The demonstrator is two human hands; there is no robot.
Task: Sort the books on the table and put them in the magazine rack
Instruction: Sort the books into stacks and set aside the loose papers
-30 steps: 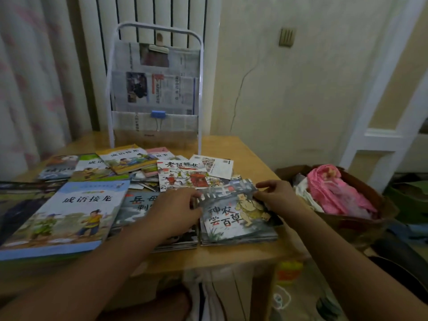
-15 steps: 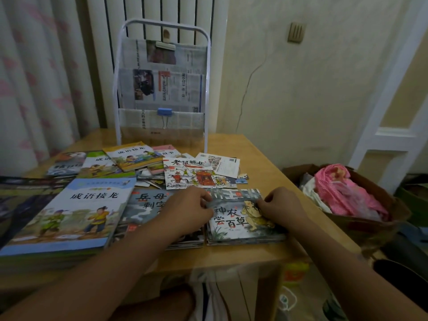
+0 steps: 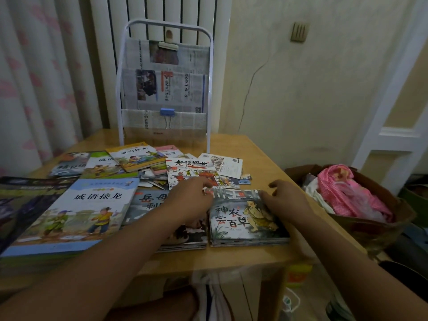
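Head view: small grey picture-book stack [image 3: 245,218] lay at the table's [image 3: 261,158] near right edge. Left hand [image 3: 190,200] rested at its upper-left corner, fingers curled; pinch not clear. Right hand [image 3: 286,200] lay on its right side, fingers loosely bent. More books [image 3: 69,216] spread left; newspaper-lined magazine rack [image 3: 165,89] stood upright behind.

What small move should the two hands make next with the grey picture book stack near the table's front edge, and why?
Probably grip the grey picture book stack at both sides and lift it: the left hand and right hand already flank its top, and the white wire magazine rack holds only newspapers.
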